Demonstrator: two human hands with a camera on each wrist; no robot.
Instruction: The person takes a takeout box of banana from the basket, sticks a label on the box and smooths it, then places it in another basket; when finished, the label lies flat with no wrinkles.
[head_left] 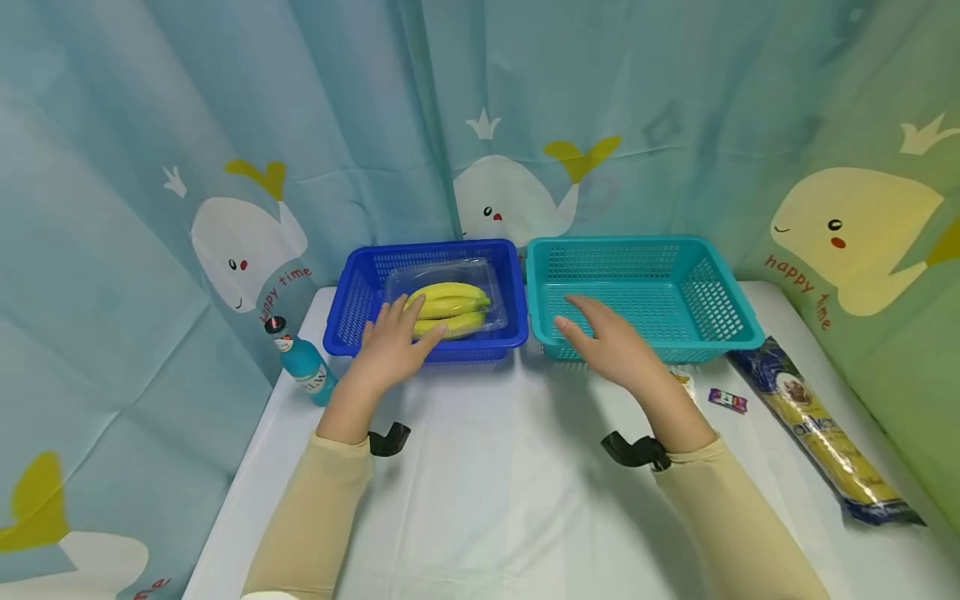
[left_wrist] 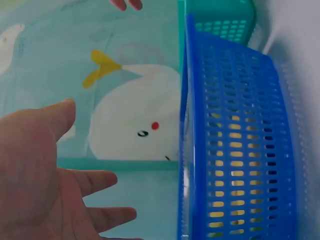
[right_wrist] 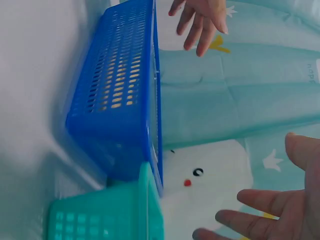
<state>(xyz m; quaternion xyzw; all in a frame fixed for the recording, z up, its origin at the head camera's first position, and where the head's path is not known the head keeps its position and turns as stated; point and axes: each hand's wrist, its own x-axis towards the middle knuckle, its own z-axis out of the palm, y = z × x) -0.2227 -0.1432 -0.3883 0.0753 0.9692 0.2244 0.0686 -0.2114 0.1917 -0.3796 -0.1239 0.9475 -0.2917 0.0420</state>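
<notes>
In the head view, a blue plastic basket point(head_left: 427, 351) holds a clear plastic box point(head_left: 495, 279) with yellow bananas point(head_left: 450, 307) in it. My left hand point(head_left: 386, 350) hovers over the front rim of this basket, fingers spread and holding nothing. A teal basket point(head_left: 727, 343) stands just to the right, bare inside. Above its front left corner is my right hand point(head_left: 618, 346), thumb and fingers apart with nothing between them. Both wrist views show the hands, left point(left_wrist: 45, 175) and right point(right_wrist: 280, 205), raised beside the baskets without touching them.
A blue-green bottle point(head_left: 306, 367) stands at the table's left edge. To the right lie a small purple packet point(head_left: 727, 400), a pale wrapper point(head_left: 682, 379) partly behind my right wrist, and a long yellow-and-blue package point(head_left: 817, 433). A whale-print curtain point(head_left: 375, 100) surrounds the white table point(head_left: 480, 500).
</notes>
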